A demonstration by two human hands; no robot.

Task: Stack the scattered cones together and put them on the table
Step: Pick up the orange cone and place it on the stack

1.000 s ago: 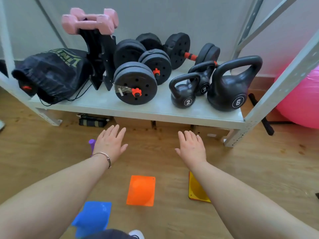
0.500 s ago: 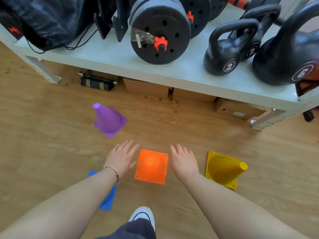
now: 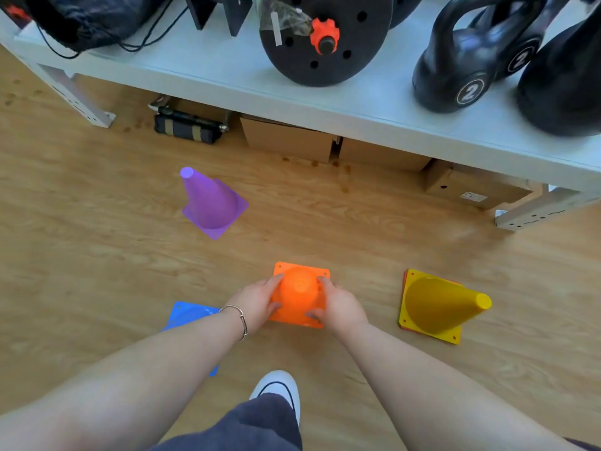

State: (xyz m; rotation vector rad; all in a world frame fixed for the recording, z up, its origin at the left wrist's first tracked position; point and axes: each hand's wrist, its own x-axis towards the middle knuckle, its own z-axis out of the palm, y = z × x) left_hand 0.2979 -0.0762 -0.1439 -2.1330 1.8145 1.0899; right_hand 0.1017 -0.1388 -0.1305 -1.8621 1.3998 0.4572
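An orange cone (image 3: 300, 288) stands on the wooden floor right below me. My left hand (image 3: 257, 301) clasps its left side and my right hand (image 3: 338, 307) clasps its right side. A purple cone (image 3: 209, 203) stands upright on the floor further off to the left. A yellow cone (image 3: 439, 304) stands to the right, with a thin orange-red edge showing under its base. A blue cone (image 3: 188, 315) lies mostly hidden under my left forearm. The pale table (image 3: 211, 73) runs across the top of the view.
The table carries a black bag (image 3: 87, 17), a black weight plate (image 3: 325, 40) and kettlebells (image 3: 468, 66). Cardboard boxes (image 3: 289, 138) and a dark roll (image 3: 187, 126) lie under it. Table feet (image 3: 94, 115) rest on the floor. My white shoe (image 3: 279, 388) is below the cone.
The view dropped lower and closer to the floor. Both hands moved from hovering beside the orange cone to closing around its sides.
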